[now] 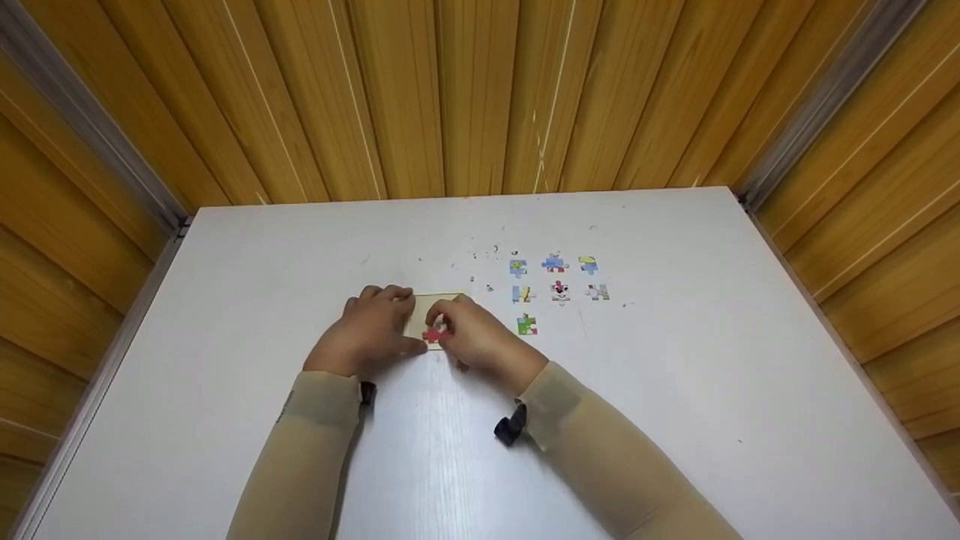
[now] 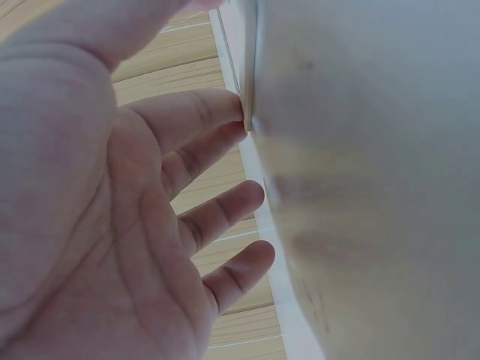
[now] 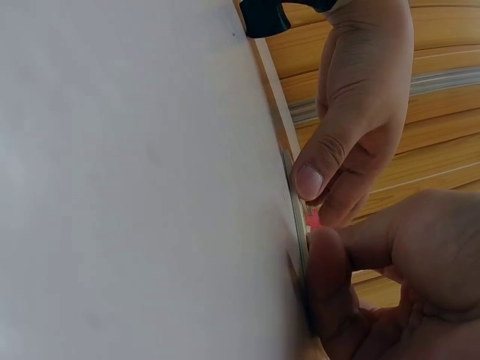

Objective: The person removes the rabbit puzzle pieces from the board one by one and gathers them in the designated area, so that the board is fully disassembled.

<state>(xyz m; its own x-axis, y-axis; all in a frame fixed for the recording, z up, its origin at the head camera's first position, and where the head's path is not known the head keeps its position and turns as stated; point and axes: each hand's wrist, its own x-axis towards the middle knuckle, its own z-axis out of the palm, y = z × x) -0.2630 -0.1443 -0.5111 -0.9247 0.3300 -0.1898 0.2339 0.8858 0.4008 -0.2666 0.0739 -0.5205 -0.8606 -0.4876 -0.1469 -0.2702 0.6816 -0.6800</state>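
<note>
A small pale puzzle board (image 1: 421, 306) lies flat on the white table. My left hand (image 1: 367, 328) holds its left side, thumb at the near edge and index finger at the far corner. In the left wrist view, the index and middle fingertips meet the edge of the board (image 2: 250, 90), while the other two fingers stand apart. My right hand (image 1: 480, 336) pinches a red jigsaw piece (image 1: 433, 335) low over the board's near part. The right wrist view shows red of the piece (image 3: 313, 218) between both hands; the right fingers partly hide it.
To the right of the board, several loose jigsaw pieces lie in rough rows, among them a green one (image 1: 527, 325) and one with a cartoon face (image 1: 560, 292). Small dark specks (image 1: 491, 251) dot the white table (image 1: 652, 390). Wood-look panels (image 1: 480, 97) stand around it.
</note>
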